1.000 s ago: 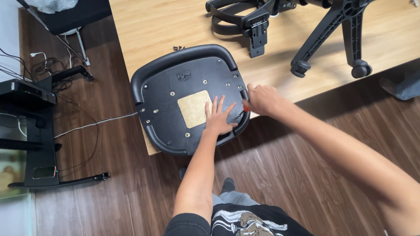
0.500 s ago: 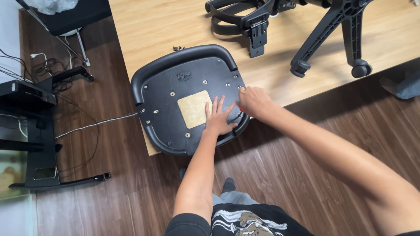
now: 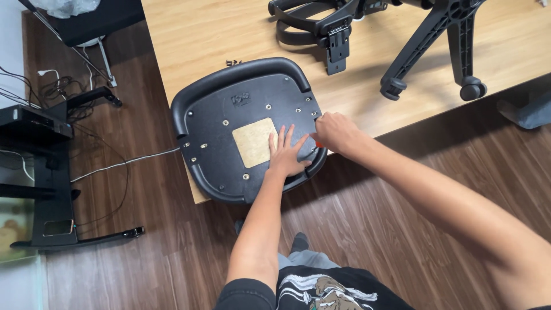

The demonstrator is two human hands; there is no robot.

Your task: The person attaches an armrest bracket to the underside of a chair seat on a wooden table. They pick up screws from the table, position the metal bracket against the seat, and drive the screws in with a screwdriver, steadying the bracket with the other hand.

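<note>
Pale wooden tabletop [image 3: 229, 34] across the top of the view, above a dark brown plank floor [image 3: 367, 229]. At left on the floor, a black stand [image 3: 46, 189] with a tangle of cables [image 3: 51, 92] and one pale cable [image 3: 123, 163] running toward the tabletop edge. On the far part of the tabletop, a black star-shaped chair base [image 3: 436, 40] with castors, lying on its side, and beside it a black armrest part [image 3: 321, 26]. A few small dark screws [image 3: 232, 62] just behind the seat.

Black plastic chair seat pan [image 3: 229, 109] lying underside up at the near edge of the tabletop, its near rim hanging out over the floor, a square tan patch [image 3: 254, 142] at its centre and bolt points dotted around.

Left hand [image 3: 288, 156] laid flat, palm down, fingers spread, on the seat pan just right of the tan patch; grip released, merely pressing. Forearm straight up from the lap.

Right hand [image 3: 334, 132] at the seat pan's right rim, knuckles up, fingers curled; grip clenched around a small tool with an orange handle [image 3: 315, 143], only a sliver of it showing below the fist. Right arm stretching in long from the lower right corner.
</note>
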